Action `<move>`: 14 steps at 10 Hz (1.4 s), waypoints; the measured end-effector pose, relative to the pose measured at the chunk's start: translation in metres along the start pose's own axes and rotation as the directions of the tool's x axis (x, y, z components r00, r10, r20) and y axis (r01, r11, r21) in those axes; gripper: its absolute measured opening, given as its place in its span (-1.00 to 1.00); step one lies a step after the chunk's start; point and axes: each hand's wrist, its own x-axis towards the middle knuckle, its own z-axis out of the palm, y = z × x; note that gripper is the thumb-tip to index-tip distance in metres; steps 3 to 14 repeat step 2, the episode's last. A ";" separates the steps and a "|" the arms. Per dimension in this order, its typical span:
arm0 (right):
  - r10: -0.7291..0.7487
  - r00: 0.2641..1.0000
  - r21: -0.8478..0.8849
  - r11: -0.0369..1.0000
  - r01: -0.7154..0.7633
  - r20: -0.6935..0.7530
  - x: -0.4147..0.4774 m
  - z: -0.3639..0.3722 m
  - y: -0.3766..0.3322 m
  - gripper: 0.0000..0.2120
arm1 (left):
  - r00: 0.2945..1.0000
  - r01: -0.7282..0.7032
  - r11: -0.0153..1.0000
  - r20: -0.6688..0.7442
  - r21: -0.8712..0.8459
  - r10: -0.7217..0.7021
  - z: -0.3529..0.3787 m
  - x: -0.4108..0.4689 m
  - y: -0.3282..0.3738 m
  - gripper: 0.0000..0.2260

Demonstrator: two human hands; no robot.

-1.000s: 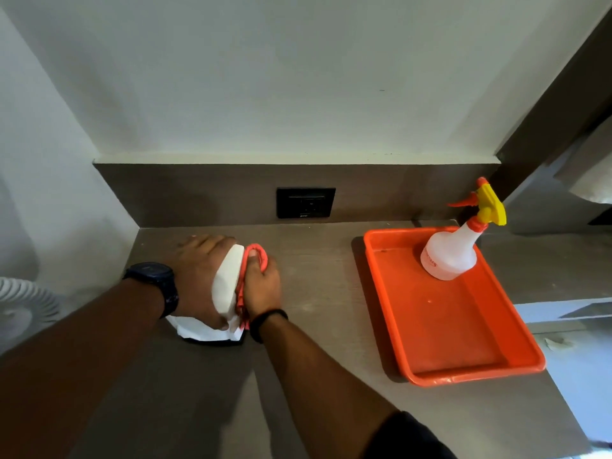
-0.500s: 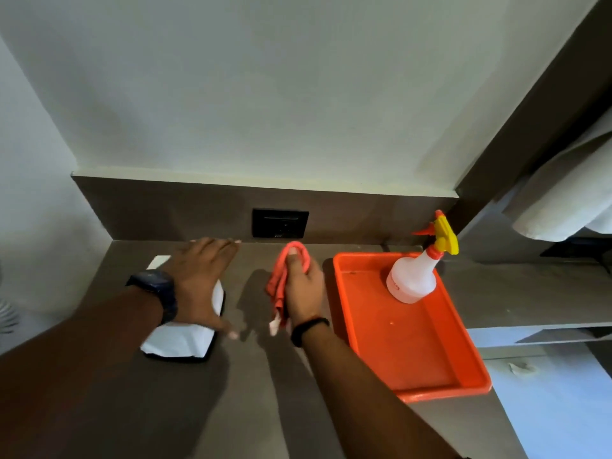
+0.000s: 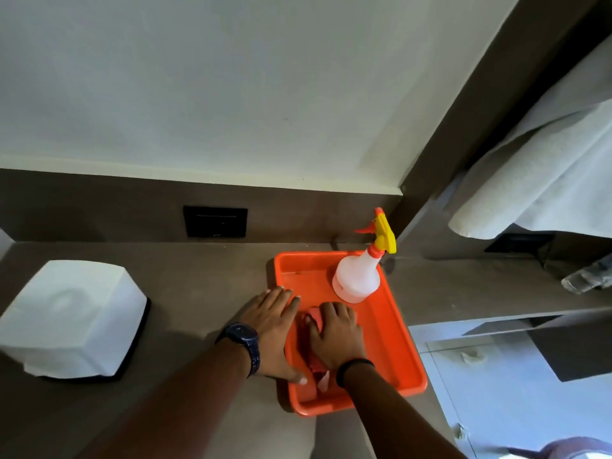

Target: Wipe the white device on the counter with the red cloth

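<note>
The white device (image 3: 71, 318) sits alone on the brown counter at the far left, on a dark base. My right hand (image 3: 336, 334) presses the red cloth (image 3: 314, 354) down inside the orange tray (image 3: 394, 329), fingers curled over it. My left hand (image 3: 273, 327), with a dark watch at the wrist, lies flat with fingers spread on the tray's left rim, touching the cloth's edge. Most of the cloth is hidden under my right hand.
A white spray bottle (image 3: 357, 276) with a yellow and orange trigger stands in the tray's far corner. A black wall socket (image 3: 215, 221) is set in the backsplash. A white towel (image 3: 536, 180) hangs at the right, above a lower shelf holding a clear bottle (image 3: 587, 278).
Both hands left the white device and moved right to the orange tray. The right hand carried the red cloth into the tray. The view swung right.
</note>
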 end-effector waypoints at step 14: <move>-0.095 0.994 -0.083 0.992 0.099 0.053 -0.001 0.011 0.006 -0.38 | 0.999 0.020 1.000 0.037 -0.020 -0.020 0.002 -0.003 0.005 0.26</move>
